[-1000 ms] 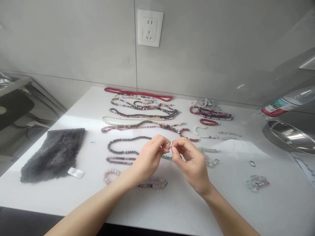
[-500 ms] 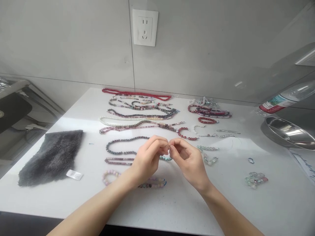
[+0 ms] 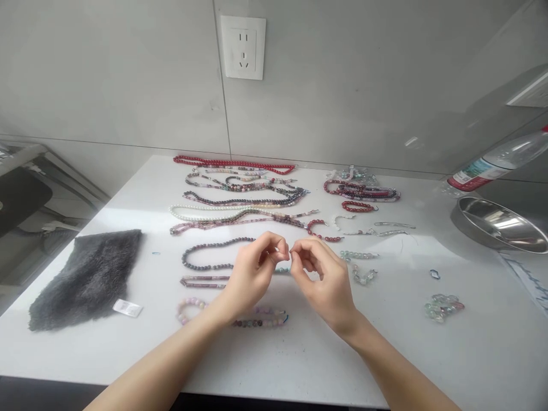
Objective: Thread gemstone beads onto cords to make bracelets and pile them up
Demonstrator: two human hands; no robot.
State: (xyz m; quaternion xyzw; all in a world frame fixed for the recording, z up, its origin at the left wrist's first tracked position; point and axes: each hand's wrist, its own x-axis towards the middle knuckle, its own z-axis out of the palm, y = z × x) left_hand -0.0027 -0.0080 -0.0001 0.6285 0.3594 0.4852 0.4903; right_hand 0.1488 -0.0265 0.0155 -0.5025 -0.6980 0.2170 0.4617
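Observation:
Over the middle of the white table point(image 3: 299, 359), my left hand point(image 3: 252, 274) and my right hand point(image 3: 325, 279) meet fingertip to fingertip. Each hand pinches thumb against forefinger on something too small to make out, perhaps a thin thread. Just behind the fingertips lies a strand of pale green beads point(image 3: 359, 255). A dark bead strand point(image 3: 214, 251) curves to the left of my left hand. A pastel bead strand point(image 3: 257, 321) lies under my left wrist.
Several bead strands lie in rows toward the wall, a red bead strand point(image 3: 233, 164) farthest back. A grey fuzzy cloth point(image 3: 85, 277) lies at the left, a steel bowl point(image 3: 499, 224) and a plastic bottle point(image 3: 492, 162) at the right. A glassy bead cluster point(image 3: 444, 306) sits right.
Both hands have drifted slightly left and away together, still pinched tip to tip. The camera has tilted a little.

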